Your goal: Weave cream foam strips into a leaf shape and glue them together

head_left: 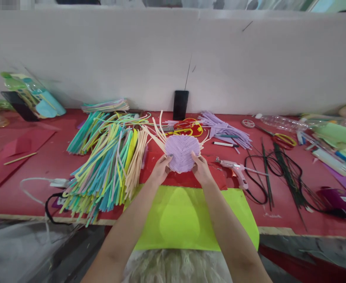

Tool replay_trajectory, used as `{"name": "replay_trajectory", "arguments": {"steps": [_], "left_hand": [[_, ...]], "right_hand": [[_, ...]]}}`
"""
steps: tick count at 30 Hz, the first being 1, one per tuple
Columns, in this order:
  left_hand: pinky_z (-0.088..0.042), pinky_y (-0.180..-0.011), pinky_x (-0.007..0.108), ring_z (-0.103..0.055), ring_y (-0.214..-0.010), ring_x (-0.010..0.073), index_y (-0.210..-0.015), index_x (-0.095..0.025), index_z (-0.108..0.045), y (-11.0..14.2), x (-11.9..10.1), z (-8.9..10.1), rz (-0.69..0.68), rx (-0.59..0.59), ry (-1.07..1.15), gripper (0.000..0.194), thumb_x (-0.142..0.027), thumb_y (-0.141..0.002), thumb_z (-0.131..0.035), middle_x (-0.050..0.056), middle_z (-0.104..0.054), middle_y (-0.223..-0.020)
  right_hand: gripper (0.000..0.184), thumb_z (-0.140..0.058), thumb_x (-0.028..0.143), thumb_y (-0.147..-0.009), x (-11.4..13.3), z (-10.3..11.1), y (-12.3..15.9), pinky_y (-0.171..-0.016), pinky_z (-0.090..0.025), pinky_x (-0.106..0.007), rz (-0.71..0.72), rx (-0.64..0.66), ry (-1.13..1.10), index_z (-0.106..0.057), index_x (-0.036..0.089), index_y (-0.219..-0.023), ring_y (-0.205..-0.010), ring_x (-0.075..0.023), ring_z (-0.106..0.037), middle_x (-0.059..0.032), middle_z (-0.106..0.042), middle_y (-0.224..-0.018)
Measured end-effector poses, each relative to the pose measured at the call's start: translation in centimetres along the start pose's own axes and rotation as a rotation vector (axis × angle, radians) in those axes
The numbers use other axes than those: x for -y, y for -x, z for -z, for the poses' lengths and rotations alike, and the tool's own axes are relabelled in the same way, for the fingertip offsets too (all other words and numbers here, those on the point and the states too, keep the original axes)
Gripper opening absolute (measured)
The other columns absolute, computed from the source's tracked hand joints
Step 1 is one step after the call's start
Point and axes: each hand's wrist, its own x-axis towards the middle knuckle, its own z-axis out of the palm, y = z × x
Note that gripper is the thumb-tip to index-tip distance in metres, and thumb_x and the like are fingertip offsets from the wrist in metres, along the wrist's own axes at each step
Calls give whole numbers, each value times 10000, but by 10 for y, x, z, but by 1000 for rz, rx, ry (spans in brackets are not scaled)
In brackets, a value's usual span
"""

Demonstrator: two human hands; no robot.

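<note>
Between my two hands is a lilac rounded piece built from pipe cleaners (182,152), its rows meeting in a V along the middle. Pale peach stems stick out from its upper left and right sides. My left hand (162,167) pinches its lower left edge, thumb on the front. At the lower right edge my right hand (200,167) grips it the same way. The piece is held above a red sheet (179,181), with a yellow-green sheet (180,220) nearer to me.
Loose multicoloured pipe cleaners (102,169) lie left, a lilac bundle (226,129) behind right. A pink glue gun (234,171) with a black cord, scissors (283,140) and dark green stems (288,177) are on the right. A phone (180,105) leans against the white partition (116,59).
</note>
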Motion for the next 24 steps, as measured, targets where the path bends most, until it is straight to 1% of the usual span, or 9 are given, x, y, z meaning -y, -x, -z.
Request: {"name": "replay_trajectory", "arguments": {"steps": [6,8,9,12,15,18,20,22,24], "left_hand": [[-494,-577,209,-641,-653,109,-855,-169,-661,0,3,1,-15,-9,49,148,-196,-727,-729,-1,-711,-825],[-499,-581,217,-641,-653,114,-870,-170,-656,-1,3,2,-2,-2,70,158,-272,-762,-711,5,-706,-828],[-503,-582,225,-637,-640,115,-877,-171,-653,-1,3,2,7,1,84,194,-346,-798,-676,6,-699,-811],[-512,-590,255,-630,-606,128,-889,-185,-642,-3,2,4,31,9,136,437,-583,-877,-464,9,-673,-747],[-519,-632,264,-650,-658,142,-887,-192,-637,-1,0,5,33,20,177,548,-666,-874,-363,27,-683,-772],[-525,-707,254,-668,-751,143,-893,-183,-648,3,-1,4,23,31,203,530,-647,-876,-392,44,-704,-835],[-523,-757,259,-674,-815,151,-938,-172,-659,7,0,2,15,55,172,456,-581,-878,-468,59,-714,-893],[-518,-773,261,-675,-828,149,-966,-174,-664,11,1,0,-13,62,118,320,-463,-847,-593,53,-719,-912],[-510,-766,248,-671,-798,135,-940,-168,-669,13,3,-1,-40,43,86,225,-311,-771,-710,37,-722,-890]], "right_hand": [[339,-802,375,-611,-3,0,-1,-760,-541,-259,65,14,10,-699,216,-894,-830,-152,-678,18,-744,-920],[324,-790,354,-632,-4,1,-1,-776,-537,-258,103,6,11,-700,222,-914,-833,-141,-671,24,-741,-944],[322,-786,350,-639,-5,1,-2,-783,-535,-259,115,-1,10,-700,224,-922,-839,-139,-669,24,-740,-955],[339,-780,355,-640,-6,2,-3,-784,-532,-260,127,-28,5,-694,230,-943,-863,-139,-662,20,-733,-988],[346,-779,356,-627,-5,1,-2,-773,-532,-252,146,-62,11,-683,234,-937,-871,-138,-653,20,-723,-993],[301,-785,333,-617,-4,-2,1,-734,-527,-220,172,-98,-7,-659,242,-875,-818,-114,-642,41,-715,-925],[297,-788,314,-615,-4,-4,3,-705,-522,-202,178,-104,-29,-638,253,-864,-781,-98,-633,57,-704,-894],[320,-785,309,-622,-4,-5,5,-678,-519,-198,171,-98,-27,-624,266,-894,-764,-94,-629,62,-697,-896],[341,-780,311,-632,-6,-6,7,-653,-518,-200,155,-88,-1,-616,275,-929,-747,-96,-627,59,-694,-899]]}}
